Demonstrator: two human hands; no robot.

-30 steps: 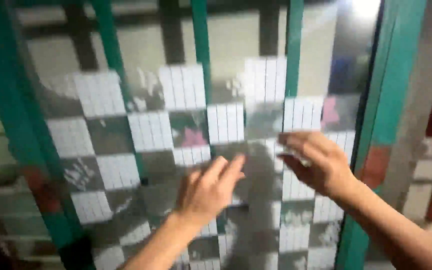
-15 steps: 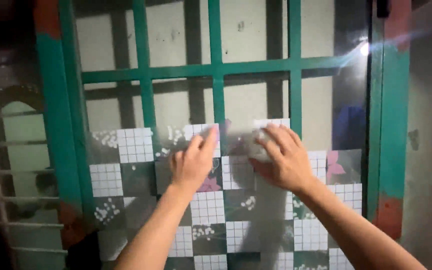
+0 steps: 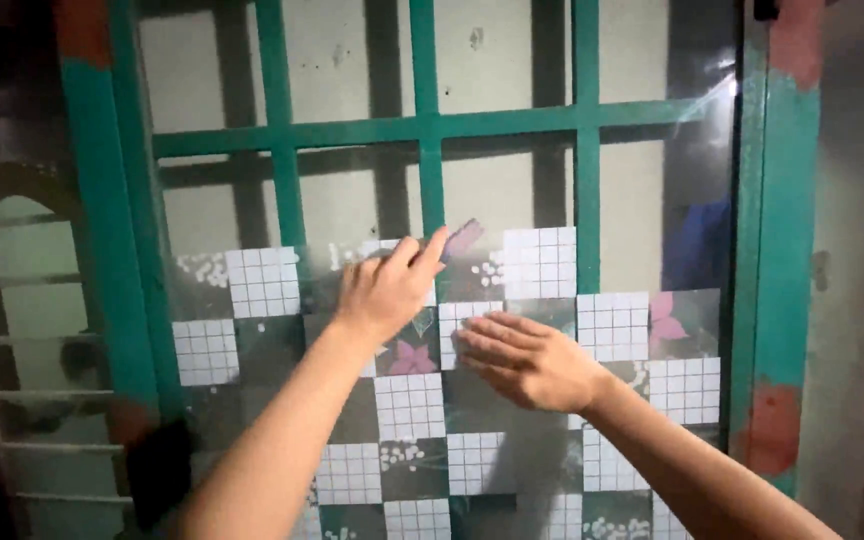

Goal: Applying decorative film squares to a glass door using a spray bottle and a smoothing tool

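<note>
**Hands on the patterned window film**

A green-framed window point(image 3: 432, 125) carries a checkered film point(image 3: 407, 405) over its lower panes. Since half a second ago, the right hand point(image 3: 527, 360) has dropped lower and lies flat, fingers spread, on the film. The left hand point(image 3: 387, 285) pinches the film's top edge, fingers curled.
</note>
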